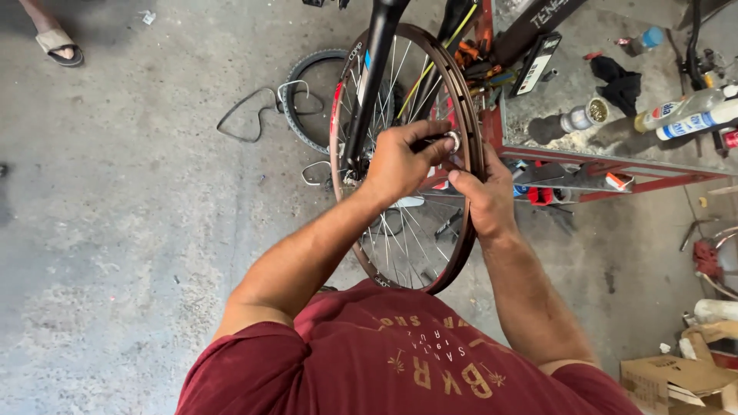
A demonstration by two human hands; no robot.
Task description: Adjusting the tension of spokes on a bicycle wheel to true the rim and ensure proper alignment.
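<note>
A bicycle wheel with a dark red rim (467, 115) and thin steel spokes stands upright in a black fork (373, 73) in front of me. My left hand (400, 161) reaches over the spokes and pinches a small silver part at the hub axle (452, 141). My right hand (483, 196) grips the rim from the right side, its thumb pointing up toward the axle. Both forearms come up from my dark red shirt at the bottom of the view.
A loose black tyre (307, 96) and a cable lie on the concrete floor behind the wheel. A red-framed workbench (600, 157) at the right carries bottles, a black cloth and tools. Cardboard boxes (676, 376) sit at bottom right. Another person's sandalled foot (58, 42) shows top left.
</note>
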